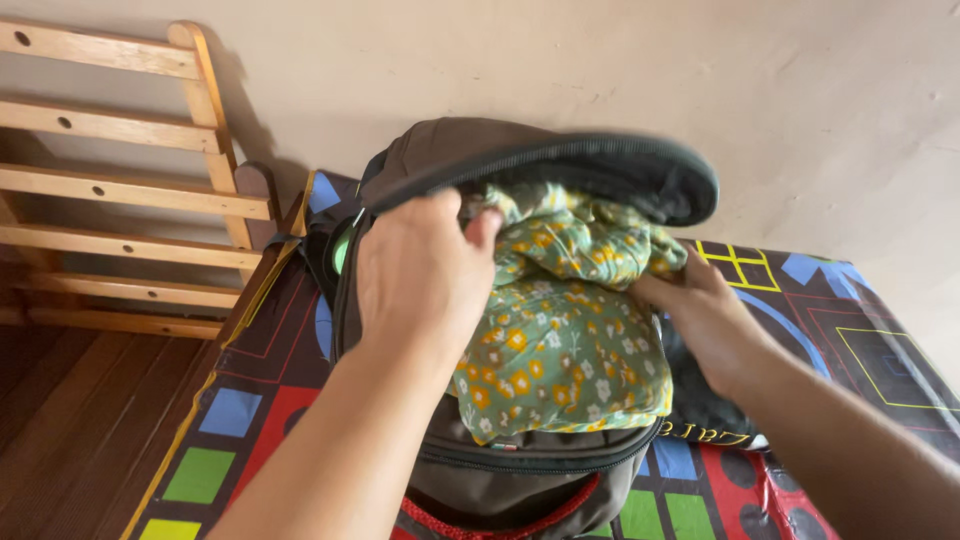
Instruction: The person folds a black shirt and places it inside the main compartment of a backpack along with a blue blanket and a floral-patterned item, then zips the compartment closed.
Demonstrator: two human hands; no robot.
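Fingers [478, 228] of both hands grip floral cloth [560, 340] (green) — inside backpack [520, 480].

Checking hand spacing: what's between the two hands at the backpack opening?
In the head view, green floral cloth fills the stretch between left hand and right hand.

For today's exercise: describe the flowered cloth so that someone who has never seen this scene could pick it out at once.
Find the dark grey backpack lying open on the colourful patterned mat. The cloth bulges from its open mouth, between the left hand and right hand. It alone is pale green, dotted with yellow and white flowers.
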